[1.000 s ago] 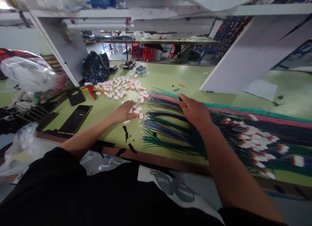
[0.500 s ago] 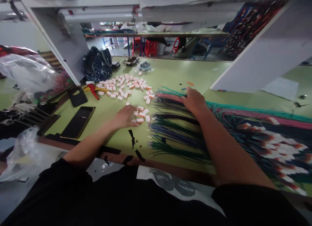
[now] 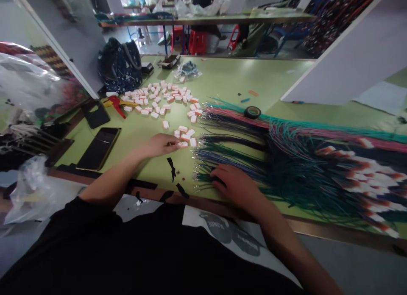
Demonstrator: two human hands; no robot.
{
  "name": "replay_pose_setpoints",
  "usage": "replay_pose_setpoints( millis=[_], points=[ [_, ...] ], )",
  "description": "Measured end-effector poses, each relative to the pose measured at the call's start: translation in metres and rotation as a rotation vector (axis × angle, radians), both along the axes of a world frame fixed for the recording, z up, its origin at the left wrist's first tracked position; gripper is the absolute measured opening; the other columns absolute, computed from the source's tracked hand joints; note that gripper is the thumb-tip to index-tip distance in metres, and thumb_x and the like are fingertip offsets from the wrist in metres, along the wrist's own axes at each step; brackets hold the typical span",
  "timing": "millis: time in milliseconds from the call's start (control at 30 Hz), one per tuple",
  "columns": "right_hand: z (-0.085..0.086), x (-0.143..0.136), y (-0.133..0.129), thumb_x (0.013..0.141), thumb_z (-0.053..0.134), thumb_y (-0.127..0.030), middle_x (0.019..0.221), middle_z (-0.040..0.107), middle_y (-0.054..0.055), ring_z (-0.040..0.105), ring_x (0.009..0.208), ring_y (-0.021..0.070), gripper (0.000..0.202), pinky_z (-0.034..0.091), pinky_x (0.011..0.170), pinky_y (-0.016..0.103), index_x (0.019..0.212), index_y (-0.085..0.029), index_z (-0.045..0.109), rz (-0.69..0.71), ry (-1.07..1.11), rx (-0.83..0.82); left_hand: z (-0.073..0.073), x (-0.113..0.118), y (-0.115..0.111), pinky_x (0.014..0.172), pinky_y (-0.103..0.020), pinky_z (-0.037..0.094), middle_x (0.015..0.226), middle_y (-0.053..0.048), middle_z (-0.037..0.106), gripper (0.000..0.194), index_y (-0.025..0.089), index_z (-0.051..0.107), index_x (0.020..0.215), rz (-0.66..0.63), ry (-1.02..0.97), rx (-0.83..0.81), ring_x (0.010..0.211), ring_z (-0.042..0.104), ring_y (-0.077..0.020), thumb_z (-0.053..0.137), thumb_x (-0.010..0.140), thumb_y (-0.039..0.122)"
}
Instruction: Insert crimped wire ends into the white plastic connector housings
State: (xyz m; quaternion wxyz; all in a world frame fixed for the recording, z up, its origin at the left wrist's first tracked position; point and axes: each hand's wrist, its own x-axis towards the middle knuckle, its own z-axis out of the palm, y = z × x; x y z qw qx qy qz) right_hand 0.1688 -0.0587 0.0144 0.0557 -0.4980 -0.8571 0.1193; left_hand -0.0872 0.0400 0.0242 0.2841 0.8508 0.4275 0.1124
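Observation:
My left hand (image 3: pixel 161 145) has its fingertips closed on a small white-and-orange plastic connector (image 3: pixel 182 145) at the near edge of a little cluster. More of these connectors (image 3: pixel 152 91) lie scattered in a wide patch behind it. Over the dark green wires (image 3: pixel 203 176) at the near side hovers my right hand (image 3: pixel 233 184), its fingers half curled and a gap showing between thumb and forefinger. Blue wires (image 3: pixel 219 161), black wires (image 3: pixel 222 138) and pink wires (image 3: pixel 229 117) fan out beyond it, their metal-tipped ends pointing left.
A roll of black tape (image 3: pixel 252 112) rests by the teal wires. On the left lie a phone (image 3: pixel 99 148), a dark case (image 3: pixel 96 113) and a red-and-yellow tool (image 3: pixel 118 105). A patterned bag (image 3: pixel 120 66) stands behind. Wired connectors (image 3: pixel 369 176) pile up at right.
My right hand has come back from the pink wires and tape roll to the green wires nearest me. My left hand has shifted slightly to the connector cluster. The view has tilted down.

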Motion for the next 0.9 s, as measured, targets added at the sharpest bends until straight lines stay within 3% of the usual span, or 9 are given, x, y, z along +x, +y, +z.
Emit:
replay_pose_setpoints(
  millis=[167, 367, 567, 767, 900],
  points=[
    [-0.016, -0.004, -0.004, 0.083, 0.048, -0.018, 0.081, 0.068, 0.007, 0.061, 0.078, 0.021, 0.018, 0.046, 0.068, 0.032, 0.077, -0.019, 0.064, -0.063, 0.035, 0.093, -0.008, 0.009, -0.001, 0.076, -0.027, 0.045, 0.102, -0.006, 0.07, 0.03, 0.018, 0.067, 0.101, 0.004, -0.221, -0.093, 0.085, 0.06, -0.0156, 0.054, 0.084, 0.038],
    [-0.02, 0.008, -0.006, 0.083, 0.05, -0.026, 0.078, 0.069, 0.004, 0.063, 0.075, 0.0188, 0.016, 0.049, 0.069, 0.032, 0.076, -0.022, 0.063, -0.172, 0.492, 0.185, -0.011, 0.013, -0.003, 0.062, -0.024, 0.049, 0.076, -0.002, 0.066, 0.035, 0.014, 0.064, 0.104, 0.064, -0.58, -0.438, 0.064, 0.06, -0.01, 0.067, 0.072, 0.028],
    [-0.011, 0.01, -0.014, 0.078, 0.057, -0.033, 0.075, 0.069, 0.0, 0.063, 0.066, 0.0159, 0.012, 0.049, 0.064, 0.029, 0.075, -0.023, 0.062, -0.377, 0.779, 0.149, -0.004, 0.026, -0.03, 0.053, -0.022, 0.052, 0.082, -0.002, 0.067, 0.038, 0.017, 0.062, 0.104, -0.014, -0.821, -0.717, 0.057, 0.063, -0.0087, 0.072, 0.069, 0.025],
    [-0.005, 0.007, -0.015, 0.08, 0.055, -0.027, 0.08, 0.071, 0.001, 0.064, 0.071, 0.0159, 0.011, 0.05, 0.066, 0.029, 0.08, -0.023, 0.065, -0.251, 0.756, 0.241, -0.005, 0.04, -0.055, 0.056, -0.02, 0.054, 0.073, 0.002, 0.062, 0.034, 0.016, 0.061, 0.096, 0.01, -1.021, -0.882, 0.061, 0.064, -0.0101, 0.071, 0.064, 0.012],
    [-0.003, 0.004, -0.015, 0.082, 0.054, -0.024, 0.079, 0.071, 0.001, 0.064, 0.072, 0.0157, 0.012, 0.049, 0.066, 0.028, 0.081, -0.023, 0.065, -0.148, 0.739, 0.326, -0.007, 0.052, -0.071, 0.058, -0.02, 0.054, 0.076, 0.0, 0.062, 0.026, 0.014, 0.061, 0.087, 0.052, -1.085, -0.879, 0.064, 0.062, -0.0095, 0.071, 0.064, 0.013]
  ],
)
